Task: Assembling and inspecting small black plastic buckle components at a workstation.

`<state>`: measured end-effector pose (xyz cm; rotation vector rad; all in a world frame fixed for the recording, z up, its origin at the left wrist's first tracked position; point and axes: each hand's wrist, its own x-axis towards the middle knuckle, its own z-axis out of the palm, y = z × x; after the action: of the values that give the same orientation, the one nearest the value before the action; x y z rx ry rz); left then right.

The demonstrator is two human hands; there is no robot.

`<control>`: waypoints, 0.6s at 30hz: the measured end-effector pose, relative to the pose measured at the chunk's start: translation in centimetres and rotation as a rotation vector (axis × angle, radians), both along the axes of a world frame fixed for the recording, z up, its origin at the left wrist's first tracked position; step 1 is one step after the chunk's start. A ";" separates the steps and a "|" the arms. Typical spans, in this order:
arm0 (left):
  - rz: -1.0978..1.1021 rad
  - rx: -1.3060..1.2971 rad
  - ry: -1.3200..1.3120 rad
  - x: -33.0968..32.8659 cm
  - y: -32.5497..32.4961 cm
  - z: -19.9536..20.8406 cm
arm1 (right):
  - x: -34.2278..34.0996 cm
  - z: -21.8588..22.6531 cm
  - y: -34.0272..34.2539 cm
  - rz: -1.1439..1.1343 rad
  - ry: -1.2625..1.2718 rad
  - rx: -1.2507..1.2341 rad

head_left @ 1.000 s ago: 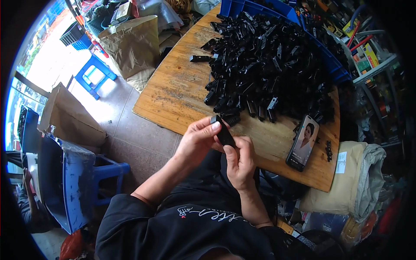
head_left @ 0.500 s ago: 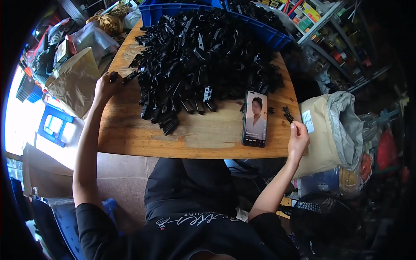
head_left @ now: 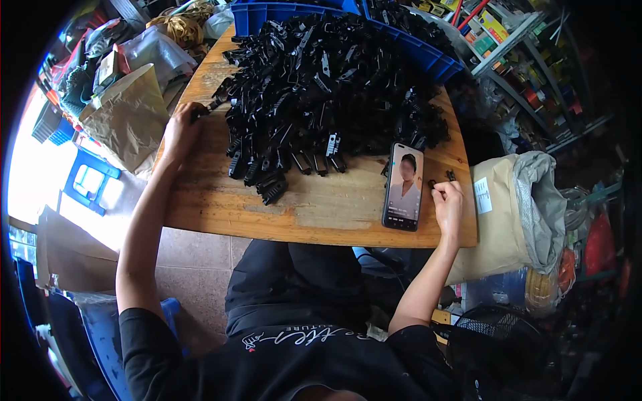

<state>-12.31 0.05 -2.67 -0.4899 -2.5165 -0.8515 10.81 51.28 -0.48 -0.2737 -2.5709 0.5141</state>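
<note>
A large heap of black ribbed plastic parts (head_left: 314, 87) covers much of the wooden table (head_left: 321, 210). My left hand (head_left: 179, 137) rests at the table's left edge, fingers closed round a black part (head_left: 196, 113) whose full shape is hidden. My right hand (head_left: 447, 204) is at the right side, thumb and forefinger pinched at a small black piece (head_left: 433, 183). Just beyond those fingers is another small dark part (head_left: 450, 175); whether it touches the hand is unclear. Left of my right hand, a phone (head_left: 402, 187) shows a person on its screen.
Blue plastic crates (head_left: 421, 57) stand at the table's far side, one with more black parts. To the right is an open sack (head_left: 501, 214), and behind it metal shelving (head_left: 515, 47). Brown paper (head_left: 127, 117) and a blue stool (head_left: 92, 179) are at left.
My right hand has moved left and slightly up, closer to the phone; its fingers are now at the small piece beside it. My left hand stays at the left edge. The whole view has shifted slightly.
</note>
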 end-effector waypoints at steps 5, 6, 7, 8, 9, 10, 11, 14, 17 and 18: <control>-0.037 0.666 -0.223 4.3 -0.3 3.3 | 3.0 2.7 -2.3 -0.070 0.108 -0.121; -0.092 0.758 -0.247 6.5 1.2 4.5 | 3.5 3.1 -3.2 -0.064 0.191 -0.166; -0.142 0.849 -0.269 8.7 2.5 5.3 | 3.7 3.5 -4.4 -0.054 0.275 -0.213; -0.220 0.958 -0.341 10.9 3.4 5.6 | 3.6 3.9 -6.0 0.004 0.304 -0.238; -0.301 1.065 -0.416 12.9 4.5 5.5 | 3.6 4.3 -8.0 0.047 0.287 -0.201; -0.320 1.137 -0.482 15.1 6.0 5.4 | 3.2 4.3 -10.0 0.128 0.303 -0.150; -0.336 1.208 -0.547 17.1 7.4 5.1 | 2.8 4.3 -12.3 0.192 0.286 -0.210; -0.399 1.333 -0.811 20.7 10.2 3.8 | 1.7 3.5 -16.9 0.391 0.331 -0.203; -0.288 1.381 -0.983 21.6 12.1 3.0 | 1.4 2.7 -19.2 0.586 0.234 -0.407; -0.291 1.387 -0.970 21.7 12.6 3.1 | 1.4 2.0 -19.5 0.610 0.192 -0.517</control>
<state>9.36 12.67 0.42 0.1158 -1.6937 -3.0582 12.16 31.80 1.56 0.3908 -2.2615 1.3546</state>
